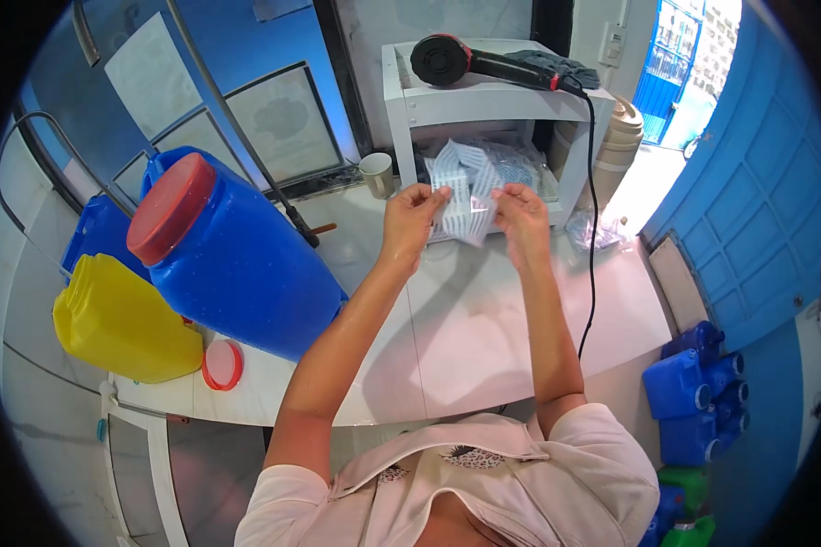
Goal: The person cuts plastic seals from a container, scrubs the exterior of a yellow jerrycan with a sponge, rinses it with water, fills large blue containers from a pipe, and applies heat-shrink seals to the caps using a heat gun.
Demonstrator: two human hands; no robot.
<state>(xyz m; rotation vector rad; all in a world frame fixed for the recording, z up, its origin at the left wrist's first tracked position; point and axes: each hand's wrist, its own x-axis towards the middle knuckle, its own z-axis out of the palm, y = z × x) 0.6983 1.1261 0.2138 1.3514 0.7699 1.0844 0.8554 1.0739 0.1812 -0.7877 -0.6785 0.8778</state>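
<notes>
Between my two hands is a thin clear plastic film sleeve (460, 205) with pale blue and white printing. My left hand (409, 217) pinches its left edge between thumb and fingers. At the opposite edge my right hand (524, 217) pinches it the same way. The film is held above the white tiled counter (479, 328), in front of a small white stand (496, 106). On the stand's lower level, partly hidden behind the film, lies a plastic bag of similar printed pieces (516, 167). A large blue plastic jug (253, 273) with a red screw cap (174, 208) stands left of my left forearm.
A black hair dryer (445, 61) and a grey cloth (554, 65) lie atop the stand; its cord (592, 225) hangs across the counter. Left are a yellow jug (130, 321), a loose red lid (223, 365) and a mug (378, 174). Blue containers (677, 386) are stacked right.
</notes>
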